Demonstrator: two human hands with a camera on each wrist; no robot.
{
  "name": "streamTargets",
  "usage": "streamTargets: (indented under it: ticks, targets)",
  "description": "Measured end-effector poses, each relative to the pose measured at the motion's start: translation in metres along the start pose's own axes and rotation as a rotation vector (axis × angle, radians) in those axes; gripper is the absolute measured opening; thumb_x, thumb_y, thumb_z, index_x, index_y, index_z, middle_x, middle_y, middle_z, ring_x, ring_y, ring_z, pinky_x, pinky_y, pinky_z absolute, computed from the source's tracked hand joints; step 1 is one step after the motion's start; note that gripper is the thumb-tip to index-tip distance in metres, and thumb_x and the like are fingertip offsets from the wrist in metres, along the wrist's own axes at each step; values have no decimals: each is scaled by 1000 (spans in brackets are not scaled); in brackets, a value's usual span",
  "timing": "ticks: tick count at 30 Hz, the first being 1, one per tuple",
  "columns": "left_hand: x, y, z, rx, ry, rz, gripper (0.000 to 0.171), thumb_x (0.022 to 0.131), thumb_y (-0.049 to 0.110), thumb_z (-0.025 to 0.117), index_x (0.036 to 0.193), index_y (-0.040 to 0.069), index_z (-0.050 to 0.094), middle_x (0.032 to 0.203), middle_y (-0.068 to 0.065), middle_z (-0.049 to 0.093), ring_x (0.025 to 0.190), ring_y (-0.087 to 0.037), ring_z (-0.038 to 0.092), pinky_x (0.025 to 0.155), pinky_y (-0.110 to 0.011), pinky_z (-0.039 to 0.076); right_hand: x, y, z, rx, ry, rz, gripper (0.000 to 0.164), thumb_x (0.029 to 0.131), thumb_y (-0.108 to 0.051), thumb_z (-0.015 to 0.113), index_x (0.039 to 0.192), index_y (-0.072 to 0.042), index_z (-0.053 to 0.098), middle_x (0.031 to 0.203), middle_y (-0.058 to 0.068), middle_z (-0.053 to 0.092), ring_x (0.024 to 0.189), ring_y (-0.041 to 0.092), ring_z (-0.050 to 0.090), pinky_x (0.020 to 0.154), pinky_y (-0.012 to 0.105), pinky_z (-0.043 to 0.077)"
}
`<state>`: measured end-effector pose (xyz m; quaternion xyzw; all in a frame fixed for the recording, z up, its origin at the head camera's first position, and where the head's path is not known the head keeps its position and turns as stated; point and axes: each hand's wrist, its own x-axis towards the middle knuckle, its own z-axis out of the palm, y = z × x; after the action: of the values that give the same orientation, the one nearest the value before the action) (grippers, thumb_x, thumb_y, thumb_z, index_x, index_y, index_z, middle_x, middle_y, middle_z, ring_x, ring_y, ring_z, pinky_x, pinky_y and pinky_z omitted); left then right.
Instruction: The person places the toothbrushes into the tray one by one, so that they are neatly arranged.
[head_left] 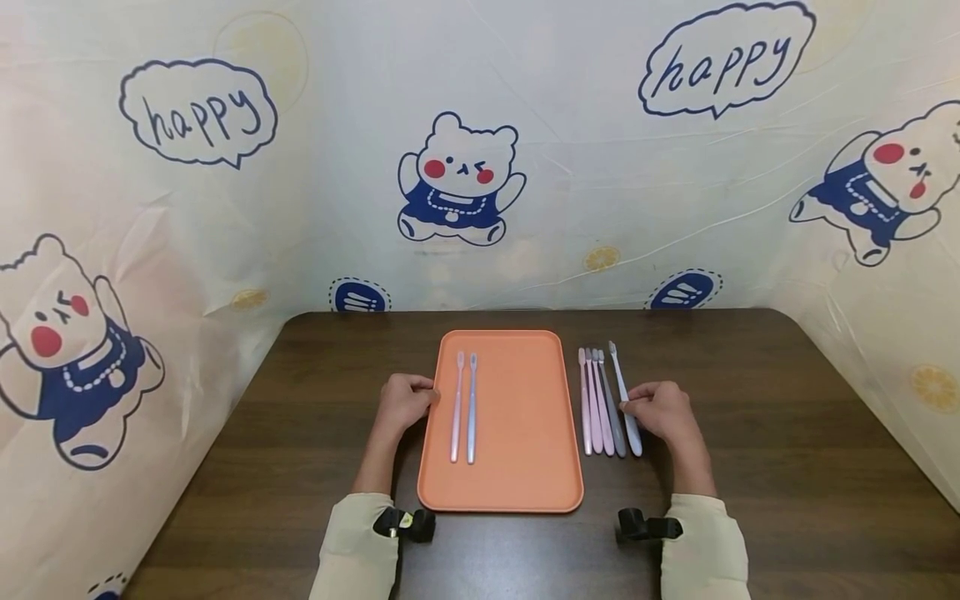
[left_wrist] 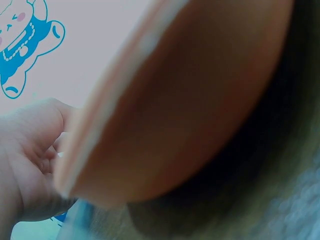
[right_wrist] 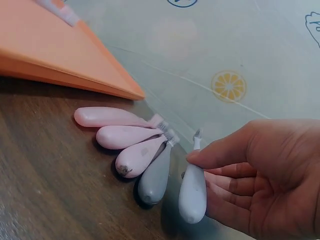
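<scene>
An orange tray (head_left: 521,417) lies on the table, a pink toothbrush (head_left: 456,421) and a light blue toothbrush (head_left: 472,417) side by side on its left half. At the tray's left edge, my left hand (head_left: 403,404) grips the rim; in the left wrist view the tray's blurred underside (left_wrist: 195,110) hides part of the fingers. Right of the tray, my right hand (head_left: 663,408) pinches a whitish-blue toothbrush (right_wrist: 193,197) between thumb and fingers. Beside it lie a grey toothbrush (right_wrist: 156,175) and three pink toothbrushes (right_wrist: 140,157), heads pointing away from me.
The dark wooden table (head_left: 285,467) ends at a printed cloth backdrop (head_left: 570,208) with cartoon bears, which also rises along both sides. Black wrist cameras (head_left: 648,527) are strapped over the pale sleeves (head_left: 705,550).
</scene>
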<state>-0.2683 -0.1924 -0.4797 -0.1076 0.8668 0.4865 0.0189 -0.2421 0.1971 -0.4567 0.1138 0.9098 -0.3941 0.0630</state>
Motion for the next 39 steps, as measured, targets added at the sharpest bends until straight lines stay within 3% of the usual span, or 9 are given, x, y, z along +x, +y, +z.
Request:
streamTargets:
  ticks: [12, 32, 39]
  targets:
    - [1, -3, 0, -4, 8, 10, 27, 90, 11, 67, 112, -4, 74, 101, -21, 75, 75, -16, 71, 68, -31, 61, -1, -9, 5, 125, -28, -8, 31, 93, -12, 67, 118, 8, 67, 102, 21, 73, 78, 17, 64, 67, 28, 56]
    - [1, -5, 0, 1, 2, 24, 27, 91, 10, 66, 112, -4, 74, 101, -22, 75, 74, -17, 72, 69, -33, 62, -3, -20, 14, 177, -73, -52, 33, 93, -12, 69, 121, 8, 67, 111, 25, 70, 83, 19, 66, 77, 35, 62]
    - [0, -2, 0, -3, 2, 15, 27, 91, 10, 66, 112, -4, 74, 102, -21, 75, 76, -18, 72, 69, -32, 62, -4, -22, 19, 195, -60, -60, 32, 93, -12, 68, 120, 6, 68, 113, 25, 70, 82, 17, 66, 73, 31, 60]
